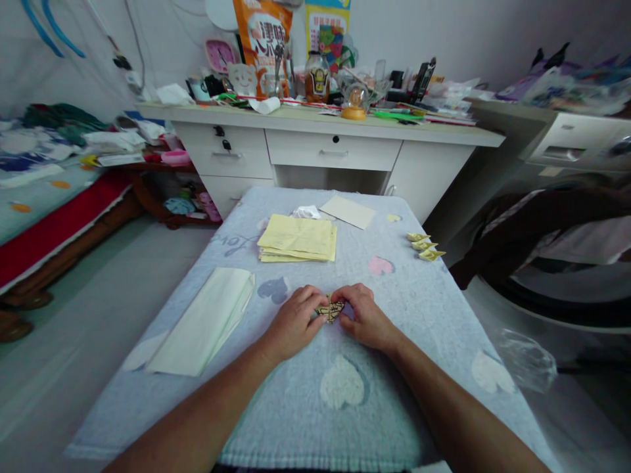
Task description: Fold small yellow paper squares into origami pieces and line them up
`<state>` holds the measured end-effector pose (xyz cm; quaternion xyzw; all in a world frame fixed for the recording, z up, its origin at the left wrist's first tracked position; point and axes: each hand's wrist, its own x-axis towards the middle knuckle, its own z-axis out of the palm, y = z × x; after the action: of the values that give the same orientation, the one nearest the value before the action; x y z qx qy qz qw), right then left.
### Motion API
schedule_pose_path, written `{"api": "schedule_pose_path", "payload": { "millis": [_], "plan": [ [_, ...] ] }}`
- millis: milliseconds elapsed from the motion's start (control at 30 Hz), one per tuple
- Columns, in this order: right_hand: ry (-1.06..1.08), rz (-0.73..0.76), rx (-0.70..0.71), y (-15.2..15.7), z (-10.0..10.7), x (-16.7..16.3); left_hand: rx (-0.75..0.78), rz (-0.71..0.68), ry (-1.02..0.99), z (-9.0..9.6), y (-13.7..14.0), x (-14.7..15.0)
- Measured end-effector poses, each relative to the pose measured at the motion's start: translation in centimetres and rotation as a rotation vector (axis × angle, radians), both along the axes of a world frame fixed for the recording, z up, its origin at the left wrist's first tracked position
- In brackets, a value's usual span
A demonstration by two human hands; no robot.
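A small folded paper piece (pixel 330 310), yellow with dark printed marks, is held low over the cloth-covered table (pixel 389 394). My left hand (pixel 298 322) pinches its left side between thumb and fingers. On its right side my right hand (pixel 367 315) grips it the same way. Beyond the hands lies a stack of yellow paper sheets (pixel 296 238). Several small folded yellow paper pieces (pixel 424 246) stand in a row near the table's right edge. To the left of my left hand rests a folded bundle of pale green-white paper (pixel 204 322).
Behind the stack are a crumpled white tissue (pixel 306 211) and a cream card (pixel 349 211). A white desk (pixel 335 125) crowded with jars and packets stands at the far side. On the right is a washing machine (pixel 566 151); a bed (pixel 59 203) is at left.
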<state>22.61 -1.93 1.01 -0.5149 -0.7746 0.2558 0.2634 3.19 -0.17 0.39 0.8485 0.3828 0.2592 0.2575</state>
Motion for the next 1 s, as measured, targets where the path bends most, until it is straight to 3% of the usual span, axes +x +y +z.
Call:
{"api": "schedule_pose_path", "payload": {
  "millis": [233, 500, 1000],
  "plan": [
    [-0.136, -0.038, 0.035, 0.0, -0.3, -0.1, 0.013, -0.055, 0.017, -0.3, 0.4, -0.4],
    [-0.151, 0.024, 0.051, 0.0, 0.1, 0.3, 0.033, -0.089, -0.004, -0.9, 1.1, -0.6],
    [-0.177, 0.055, 0.136, 0.1, -0.5, 0.2, 0.101, -0.052, 0.069, -0.8, 0.8, -0.5]
  ]
}}
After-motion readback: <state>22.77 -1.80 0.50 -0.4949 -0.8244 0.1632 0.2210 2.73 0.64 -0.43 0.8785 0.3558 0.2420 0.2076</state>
